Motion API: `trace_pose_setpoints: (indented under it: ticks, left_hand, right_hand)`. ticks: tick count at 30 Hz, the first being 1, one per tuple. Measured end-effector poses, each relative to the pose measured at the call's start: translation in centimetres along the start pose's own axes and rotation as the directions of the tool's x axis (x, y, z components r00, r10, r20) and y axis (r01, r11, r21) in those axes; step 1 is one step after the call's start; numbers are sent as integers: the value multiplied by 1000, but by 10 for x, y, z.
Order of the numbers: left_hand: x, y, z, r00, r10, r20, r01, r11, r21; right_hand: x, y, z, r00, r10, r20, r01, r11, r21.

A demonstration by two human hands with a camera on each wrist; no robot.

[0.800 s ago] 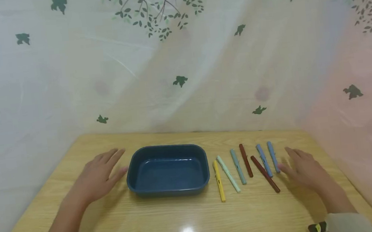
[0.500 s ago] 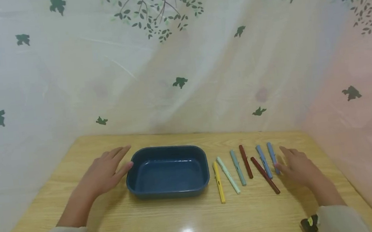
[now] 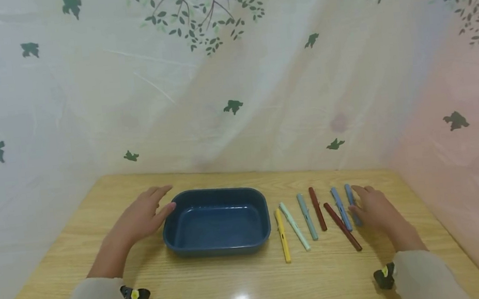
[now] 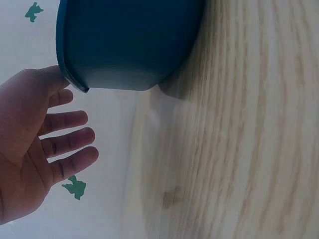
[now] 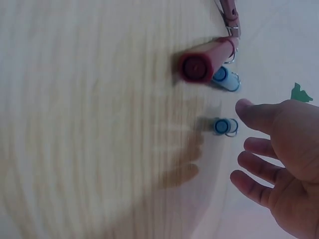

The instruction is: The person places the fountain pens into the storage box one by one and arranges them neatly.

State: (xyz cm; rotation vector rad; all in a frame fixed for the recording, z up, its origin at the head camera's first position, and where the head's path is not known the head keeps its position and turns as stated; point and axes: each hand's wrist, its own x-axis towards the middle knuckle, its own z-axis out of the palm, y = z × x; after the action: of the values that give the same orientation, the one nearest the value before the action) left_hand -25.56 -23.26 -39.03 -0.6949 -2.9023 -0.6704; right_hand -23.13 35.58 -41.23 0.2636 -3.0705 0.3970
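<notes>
My left hand (image 3: 143, 217) is at the left end of a dark blue rectangular dish (image 3: 218, 249), its thumb right at the rim and its fingers extended. In the left wrist view the fingers spread beside the dish wall (image 4: 129, 45). My right hand (image 3: 376, 207) hovers over the rightmost blue pen (image 3: 350, 196), thumb and fingers parted around it. From the right wrist, that pen (image 5: 222, 126) lies on the table below the thumb, with a gap to the fingers. Left of it lie another blue pen (image 3: 341, 209) and a dark red pen (image 3: 342, 226).
Further left on the wooden table (image 3: 184, 291) lie a second dark red pen (image 3: 318, 209), a teal pen (image 3: 307, 216), a pale green pen (image 3: 294, 226) and a yellow pen (image 3: 283, 236). A patterned curtain (image 3: 203, 134) hangs behind the table.
My left hand has moved right and forward until its thumb reaches the dish rim. The right hand has shifted left, over the rightmost blue pen. Dish and pens stay where they were.
</notes>
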Motion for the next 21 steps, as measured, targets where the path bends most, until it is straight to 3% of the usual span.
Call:
trace_pose_setpoints:
  ticks: [11, 18, 21]
  left_hand:
    - [13, -7, 11, 999, 7, -35, -11, 991, -132]
    - [12, -11, 17, 997, -46, -54, 35, 979, -203]
    - [11, -12, 19, 995, -93, -44, 78, 960, -268]
  right_hand:
    - [9, -6, 4, 1000, 1, -15, 0, 999, 38]
    - [8, -6, 7, 999, 38, -7, -37, 992, 120]
    - [6, -4, 9, 998, 66, 1, -65, 985, 160]
